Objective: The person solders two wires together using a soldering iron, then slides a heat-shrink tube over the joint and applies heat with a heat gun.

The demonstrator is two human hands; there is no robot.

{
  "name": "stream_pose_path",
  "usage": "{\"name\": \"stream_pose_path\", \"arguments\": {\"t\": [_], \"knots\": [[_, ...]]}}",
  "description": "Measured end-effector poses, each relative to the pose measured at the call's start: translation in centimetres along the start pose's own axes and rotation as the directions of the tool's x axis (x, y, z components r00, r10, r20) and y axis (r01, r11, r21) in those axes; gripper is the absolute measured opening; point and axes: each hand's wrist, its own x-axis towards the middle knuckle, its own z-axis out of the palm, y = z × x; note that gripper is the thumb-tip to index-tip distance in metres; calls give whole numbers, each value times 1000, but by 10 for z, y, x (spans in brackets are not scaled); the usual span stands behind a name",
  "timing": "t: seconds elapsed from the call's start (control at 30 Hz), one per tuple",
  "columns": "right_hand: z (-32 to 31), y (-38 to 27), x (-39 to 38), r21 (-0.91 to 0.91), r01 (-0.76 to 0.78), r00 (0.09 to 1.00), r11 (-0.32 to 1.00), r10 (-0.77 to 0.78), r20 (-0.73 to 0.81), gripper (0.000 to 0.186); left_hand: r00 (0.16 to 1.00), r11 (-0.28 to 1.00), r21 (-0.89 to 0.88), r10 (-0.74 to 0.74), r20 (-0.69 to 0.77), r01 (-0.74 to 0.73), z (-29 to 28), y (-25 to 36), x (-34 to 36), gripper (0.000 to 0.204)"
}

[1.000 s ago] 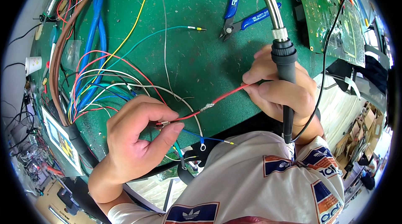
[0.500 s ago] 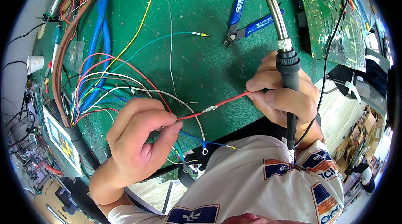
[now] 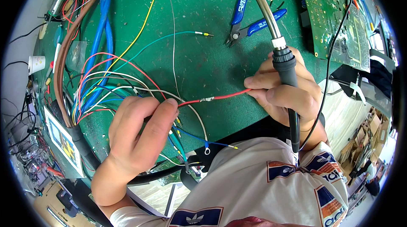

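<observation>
A red wire (image 3: 231, 96) runs between my two hands, with a bare, silvery joint (image 3: 207, 99) near its middle. My left hand (image 3: 140, 131) pinches the wire's left part between thumb and fingers. At the other end, my right hand (image 3: 296, 87) is closed on the wire with its thumb and fingertips. That same hand also holds a soldering iron (image 3: 288, 71), whose dark handle lies across the fingers while its metal shaft points up and away. The iron's tip reaches close to a pair of blue-handled flush cutters (image 3: 241, 4) lying on the green mat (image 3: 203, 66).
Colored wires fan out from a thick cable (image 3: 82, 144) at left, among them a yellow wire (image 3: 142, 27), a green wire (image 3: 159, 39) and one with a ring terminal (image 3: 207, 151). A circuit board (image 3: 339, 27) lies at right, near the black cord (image 3: 330, 72).
My left hand has rolled, its thumb now uppermost. The wire's joint has shifted slightly up and left. My right hand has moved a little left, and the iron's tip has swung left toward the cutters.
</observation>
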Motion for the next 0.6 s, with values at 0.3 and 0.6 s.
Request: {"name": "stream_pose_path", "arguments": {"t": [0.3,0.6], "knots": [[1,-2,2,-20,-30,1000,999,30,-10,30,1000,1000,8,22,20,-22,0,1,0,32],[2,3,0,-17,-20,1000,1000,20,-4,31,914,848,-346,-349,208,402,-3,12,3,8]]}}
